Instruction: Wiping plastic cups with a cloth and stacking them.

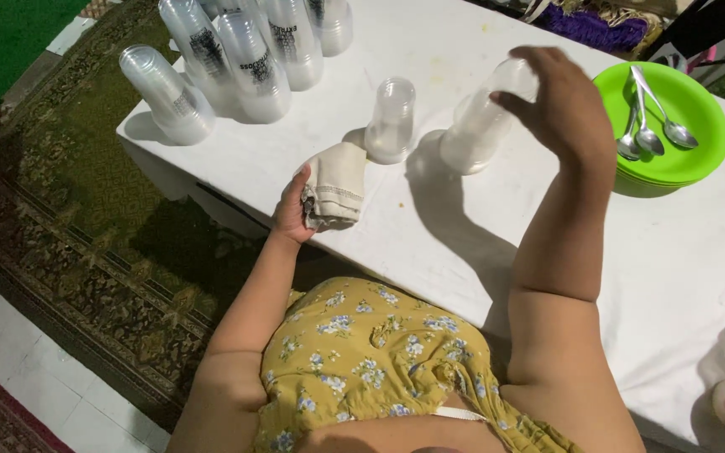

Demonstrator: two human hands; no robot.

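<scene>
A person in a yellow floral-print garment (362,352) stands at a white-topped desk (463,243), seen from above; nearest, the left hand (293,210) rests at the desk's edge, its fingers (305,200) curled shut around a folded beige cloth (337,184), soft and limp, bunched in the grip; farther in, the right hand (565,105) reaches over a short stack of clear plastic cups (480,117) standing mouth-down on the desk, fingers clamped on its upper end with the thumb on the near side; the stack looks light and thin-walled, likely to flex or slip apart if squeezed, so a hold around the top rim of the outer cup seems soundest; just left of it stands a single clear plastic cup (391,120), upturned, close to the cloth; to the right sits a stack of lime-green plastic plates (673,126) carrying three metal spoons (647,117); at the far end lie long sleeves of stacked clear cups (236,59), some with dark printed bands; a patterned carpet (85,210) covers the floor beside the desk.
</scene>
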